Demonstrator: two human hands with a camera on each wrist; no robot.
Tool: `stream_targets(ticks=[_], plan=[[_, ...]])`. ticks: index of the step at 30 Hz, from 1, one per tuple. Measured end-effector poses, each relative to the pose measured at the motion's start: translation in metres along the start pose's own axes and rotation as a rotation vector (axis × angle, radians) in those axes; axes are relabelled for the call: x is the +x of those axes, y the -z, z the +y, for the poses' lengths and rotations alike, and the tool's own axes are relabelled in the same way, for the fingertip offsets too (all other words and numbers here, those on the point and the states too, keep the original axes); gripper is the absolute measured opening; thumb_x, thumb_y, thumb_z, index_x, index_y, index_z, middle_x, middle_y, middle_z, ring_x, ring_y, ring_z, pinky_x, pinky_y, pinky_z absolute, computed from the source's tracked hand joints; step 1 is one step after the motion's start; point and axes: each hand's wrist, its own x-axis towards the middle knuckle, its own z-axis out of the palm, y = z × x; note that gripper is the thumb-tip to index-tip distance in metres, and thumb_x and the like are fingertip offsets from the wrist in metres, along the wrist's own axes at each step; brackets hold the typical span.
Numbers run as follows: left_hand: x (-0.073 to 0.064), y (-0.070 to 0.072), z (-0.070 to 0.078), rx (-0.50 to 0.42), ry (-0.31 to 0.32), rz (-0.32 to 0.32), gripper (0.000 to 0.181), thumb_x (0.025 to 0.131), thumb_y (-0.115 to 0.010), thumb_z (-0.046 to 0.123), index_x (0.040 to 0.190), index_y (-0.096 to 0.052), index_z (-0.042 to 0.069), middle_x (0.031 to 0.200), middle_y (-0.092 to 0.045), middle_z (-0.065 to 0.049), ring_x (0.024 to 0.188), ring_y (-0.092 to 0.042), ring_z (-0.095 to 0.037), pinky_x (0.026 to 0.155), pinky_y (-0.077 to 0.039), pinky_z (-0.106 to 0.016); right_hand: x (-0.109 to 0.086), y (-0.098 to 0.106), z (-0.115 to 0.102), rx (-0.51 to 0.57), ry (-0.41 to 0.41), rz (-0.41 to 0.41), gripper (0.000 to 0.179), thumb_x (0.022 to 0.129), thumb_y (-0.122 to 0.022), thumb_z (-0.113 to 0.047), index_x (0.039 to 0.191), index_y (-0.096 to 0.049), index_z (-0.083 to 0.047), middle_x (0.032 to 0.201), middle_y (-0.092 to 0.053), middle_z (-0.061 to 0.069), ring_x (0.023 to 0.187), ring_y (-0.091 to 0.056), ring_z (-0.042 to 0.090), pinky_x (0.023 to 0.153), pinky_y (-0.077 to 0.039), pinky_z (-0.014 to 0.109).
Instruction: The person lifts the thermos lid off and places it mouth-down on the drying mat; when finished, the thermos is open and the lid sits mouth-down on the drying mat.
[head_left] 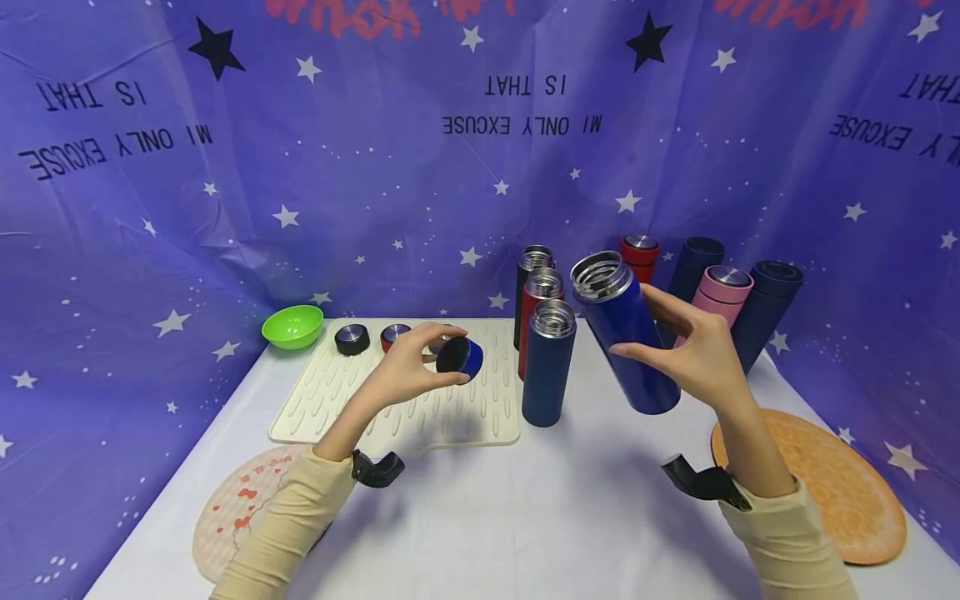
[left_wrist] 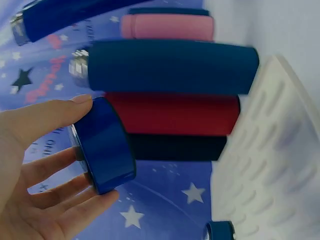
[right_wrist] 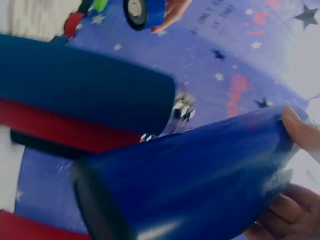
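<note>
My left hand pinches a blue bottle lid above the cream drying mat; its dark underside faces left in the head view. In the left wrist view the thumb and fingers grip the lid at its edges. My right hand grips a blue thermos bottle without a lid, held off the table with its threaded steel mouth tilted to the left. Between the hands stand three uncapped bottles in a row: a dark teal-blue one, a red one and a black one.
On the cream mat sit a black lid, a red lid and another lid partly hidden. A green bowl stands behind. Capped bottles, including a pink one, stand back right. Round mats lie at both sides.
</note>
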Motion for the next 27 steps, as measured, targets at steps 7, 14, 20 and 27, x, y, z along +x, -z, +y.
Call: stream_targets(ticks=[7,14,20,27], plan=[[0.031,-0.004,-0.024,0.089,-0.018,-0.037,0.061,0.074,-0.085,0.023,0.128,-0.061,0.008,0.113,-0.06,-0.008,0.106,-0.058,-0.025,0.083,-0.056,-0.036,0.02,-0.002,0.021,0.025,-0.206,0.062,0.078,0.073,-0.086,-0.024,0.141,-0.051,-0.012,0.131,-0.057,0.018,0.118,-0.055,0.039,0.1,-0.04,0.059],[0.052,-0.013,-0.044,0.155,0.005,-0.086,0.061,0.073,-0.085,0.025,0.128,-0.062,0.007,0.113,-0.062,-0.011,0.101,-0.06,-0.027,0.087,-0.053,-0.044,0.036,-0.015,0.047,0.111,-0.298,0.107,0.076,0.075,-0.085,-0.029,0.14,-0.051,-0.011,0.131,-0.058,0.016,0.118,-0.057,0.033,0.098,-0.046,0.05],[0.071,-0.021,-0.056,0.17,0.049,-0.141,0.062,0.073,-0.085,0.024,0.128,-0.062,0.006,0.12,-0.064,-0.011,0.102,-0.063,-0.028,0.088,-0.052,-0.042,0.045,-0.032,0.07,0.106,-0.373,0.116,0.082,0.075,-0.083,-0.038,0.143,-0.047,-0.009,0.134,-0.056,0.015,0.12,-0.055,0.031,0.1,-0.045,0.049],[0.091,-0.032,-0.075,0.188,0.089,-0.164,0.067,0.073,-0.085,0.023,0.131,-0.057,0.006,0.124,-0.062,-0.015,0.112,-0.059,-0.031,0.093,-0.049,-0.041,0.053,-0.054,0.095,0.102,-0.401,0.143,0.083,0.071,-0.085,-0.041,0.139,-0.05,-0.009,0.128,-0.06,0.015,0.116,-0.058,0.031,0.099,-0.046,0.048]])
